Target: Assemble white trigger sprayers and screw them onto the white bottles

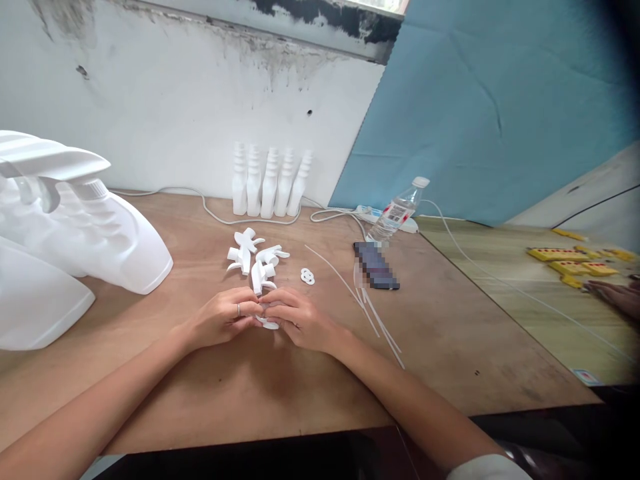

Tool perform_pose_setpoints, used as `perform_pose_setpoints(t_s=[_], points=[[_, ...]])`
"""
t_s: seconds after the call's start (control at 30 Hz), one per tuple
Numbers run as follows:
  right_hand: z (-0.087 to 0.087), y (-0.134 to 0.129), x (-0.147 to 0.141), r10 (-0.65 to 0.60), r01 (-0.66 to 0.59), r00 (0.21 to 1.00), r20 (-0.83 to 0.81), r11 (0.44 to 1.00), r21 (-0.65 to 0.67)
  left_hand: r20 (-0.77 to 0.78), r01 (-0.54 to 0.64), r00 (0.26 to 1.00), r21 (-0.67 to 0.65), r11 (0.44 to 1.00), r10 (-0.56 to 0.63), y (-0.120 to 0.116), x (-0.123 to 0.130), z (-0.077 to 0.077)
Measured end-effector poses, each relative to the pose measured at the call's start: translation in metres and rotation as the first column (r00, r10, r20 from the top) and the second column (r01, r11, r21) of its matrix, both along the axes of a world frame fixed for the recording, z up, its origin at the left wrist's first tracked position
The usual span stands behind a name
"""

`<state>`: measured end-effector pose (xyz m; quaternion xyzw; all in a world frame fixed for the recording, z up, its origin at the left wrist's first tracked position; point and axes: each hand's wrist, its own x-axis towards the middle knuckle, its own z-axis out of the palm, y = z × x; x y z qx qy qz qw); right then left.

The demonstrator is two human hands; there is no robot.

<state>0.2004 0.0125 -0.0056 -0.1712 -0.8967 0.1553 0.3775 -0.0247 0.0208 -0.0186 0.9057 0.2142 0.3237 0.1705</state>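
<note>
My left hand [233, 317], with a ring on one finger, and my right hand [300, 319] meet over the wooden table [200, 407]. The fingers of both are closed around small white pieces [271, 325], largely hidden between them. Just beyond my fingertips lie several white spray trigger heads [246, 241], the nearest one [261, 275] almost touching my hands. A small group of white rings [307, 276] rests to their right. Thin white tubes [369, 311] lie further right.
White bottles [269, 183] stand in a row by the wall. Large white bottles [120, 233] are at the left. A dark phone [377, 267], a clear water bottle [397, 213] and cables are at the right. Beyond, another person's hand [617, 297] is near yellow pieces [570, 255].
</note>
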Motion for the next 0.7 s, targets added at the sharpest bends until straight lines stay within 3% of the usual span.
perform_pose_setpoints(t_s=[0.1,0.17,0.27,0.33,0.4,0.47,0.5,0.57,0.7], points=[[0.004,0.002,0.003,0.029,-0.033,0.999,-0.037,0.994,-0.107,0.012,-0.040,0.999,-0.010,0.999,0.040,0.000,0.001,-0.002],[0.008,0.007,0.010,-0.015,0.001,0.997,-0.078,0.985,-0.173,0.009,-0.085,0.996,-0.061,0.995,0.086,-0.001,0.001,-0.002],[0.012,0.021,0.027,-0.286,0.276,0.957,-0.053,0.951,-0.141,-0.038,-0.167,0.986,-0.185,0.968,0.162,-0.003,0.000,0.002],[0.013,0.033,0.043,-0.544,0.548,0.832,0.112,0.836,-0.013,-0.082,-0.182,0.982,-0.242,0.953,0.167,-0.005,0.000,0.006],[0.013,0.044,0.059,-0.744,0.754,0.577,0.338,0.644,0.129,-0.099,-0.165,0.985,-0.257,0.952,0.144,-0.006,0.000,0.010],[0.012,0.051,0.072,-0.812,0.860,0.304,0.499,0.459,0.222,-0.093,-0.138,0.989,-0.241,0.961,0.119,-0.007,0.000,0.012],[0.011,0.053,0.077,-0.808,0.888,0.206,0.552,0.391,0.242,-0.092,-0.128,0.990,-0.233,0.964,0.109,-0.007,0.000,0.012],[0.010,0.054,0.084,-0.774,0.912,0.109,0.624,0.328,0.247,-0.098,-0.126,0.990,-0.230,0.965,0.106,-0.007,0.000,0.011],[0.007,0.054,0.087,-0.743,0.913,0.143,0.654,0.354,0.203,-0.083,-0.173,0.984,-0.234,0.957,0.157,-0.007,0.001,0.007]])
